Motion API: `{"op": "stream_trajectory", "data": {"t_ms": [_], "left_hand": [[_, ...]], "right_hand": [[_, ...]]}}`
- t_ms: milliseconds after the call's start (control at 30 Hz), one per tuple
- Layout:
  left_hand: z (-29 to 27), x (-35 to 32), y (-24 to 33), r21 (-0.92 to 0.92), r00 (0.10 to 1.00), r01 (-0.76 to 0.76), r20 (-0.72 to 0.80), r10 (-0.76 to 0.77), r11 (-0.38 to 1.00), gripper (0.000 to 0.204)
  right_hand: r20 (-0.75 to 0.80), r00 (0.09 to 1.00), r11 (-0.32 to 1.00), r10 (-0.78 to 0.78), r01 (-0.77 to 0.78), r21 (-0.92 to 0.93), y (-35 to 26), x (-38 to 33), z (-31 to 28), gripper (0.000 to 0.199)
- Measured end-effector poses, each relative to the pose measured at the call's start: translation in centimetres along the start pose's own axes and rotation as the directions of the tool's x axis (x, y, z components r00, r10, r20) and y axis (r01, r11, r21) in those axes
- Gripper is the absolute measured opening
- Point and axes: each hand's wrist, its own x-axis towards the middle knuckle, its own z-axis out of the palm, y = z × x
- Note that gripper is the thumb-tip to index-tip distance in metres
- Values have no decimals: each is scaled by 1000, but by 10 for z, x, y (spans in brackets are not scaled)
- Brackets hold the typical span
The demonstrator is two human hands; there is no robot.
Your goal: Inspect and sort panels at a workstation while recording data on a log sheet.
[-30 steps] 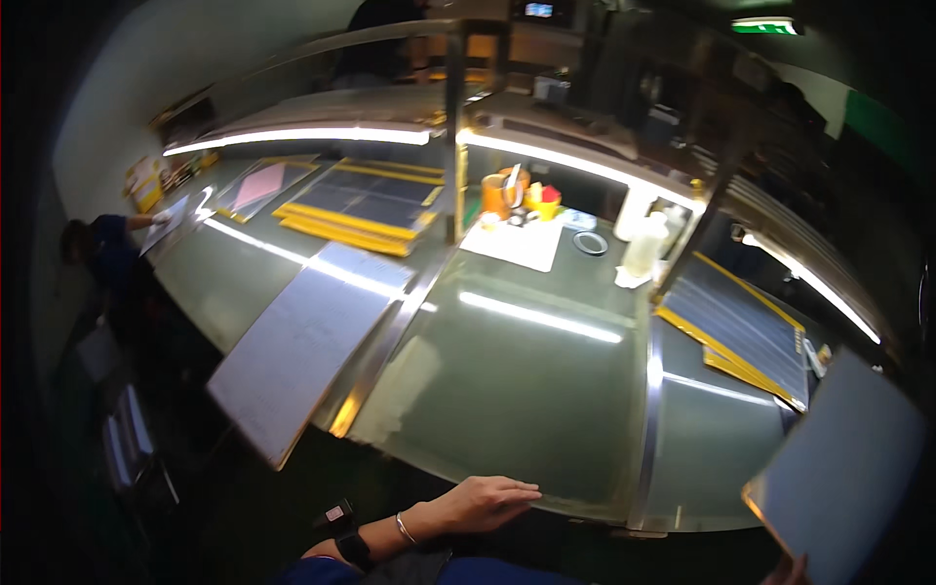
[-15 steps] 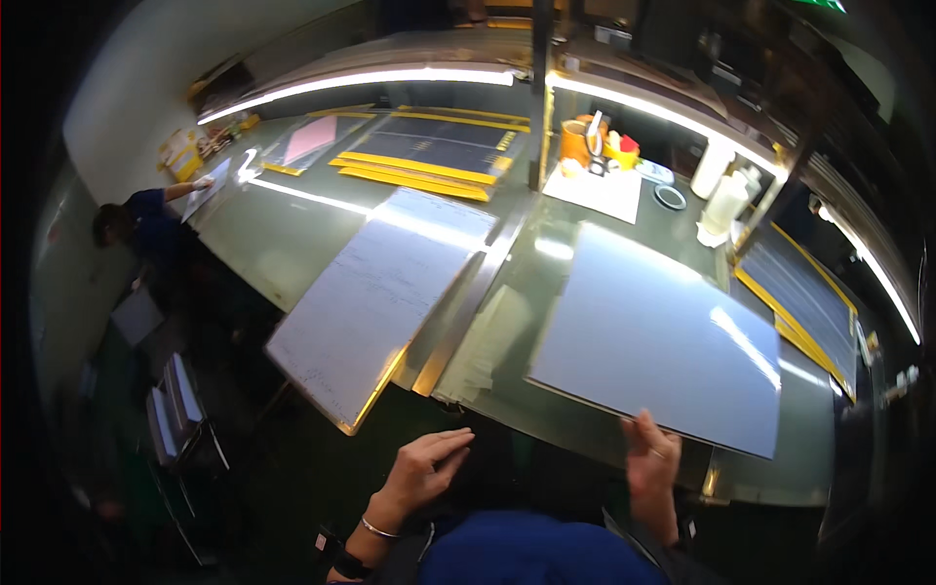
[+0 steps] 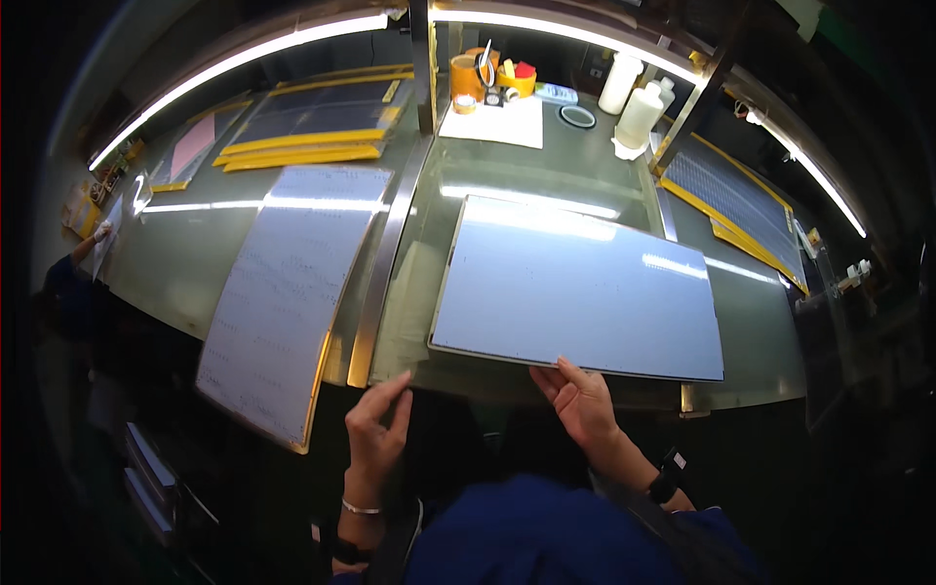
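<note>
A flat, pale blue rectangular panel [image 3: 575, 292] with a glossy face lies over the glass-topped bench [image 3: 585, 166], its near edge by the bench front. My right hand [image 3: 585, 409] pinches that near edge, thumb at the top and fingers partly hidden below. To the left, my left hand [image 3: 378, 424] holds nothing; its thumb and forefinger are apart, close to the bench's front edge. A second pale panel [image 3: 278, 302], marked with rows of small dark specks, lies further left and overhangs the front.
A metal strip [image 3: 375, 312] divides the bench. Yellow-edged dark screens [image 3: 322, 122] lie at back left, more [image 3: 731, 195] at right. Tape rolls [image 3: 466, 78], white paper [image 3: 492, 125] and plastic bottles [image 3: 639, 117] stand behind. A co-worker's arm [image 3: 83, 253] reaches over the far left.
The view has turned rightward. My right hand has moved left along the panel's near edge, and the panel sits turned differently on the bench. My left hand's thumb and forefinger have spread.
</note>
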Motion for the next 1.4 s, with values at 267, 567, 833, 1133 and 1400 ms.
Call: {"op": "stream_trajectory", "data": {"t_ms": [267,567,833,1133,1400], "left_hand": [[21,30,6,-68,989,110,107,-103,992,37],[23,40,-1,-179,976,208,101,-192,962,33],[35,52,8,-45,961,235,158,-225,971,31],[57,58,16,7,972,107,208,-106,994,28],[49,75,-9,-820,838,482,328,-436,310,35]], "right_hand": [[54,998,1000,-15,17,-26,1,4,-14,20],[-50,997,997,56,-53,50,-7,-18,-22,16],[-271,962,999,19,-27,-29,-21,-69,-40,6],[-292,946,990,-140,134,-40,-22,-78,-48,17],[-75,948,949,-308,301,-89,-100,-90,-17,19]]}}
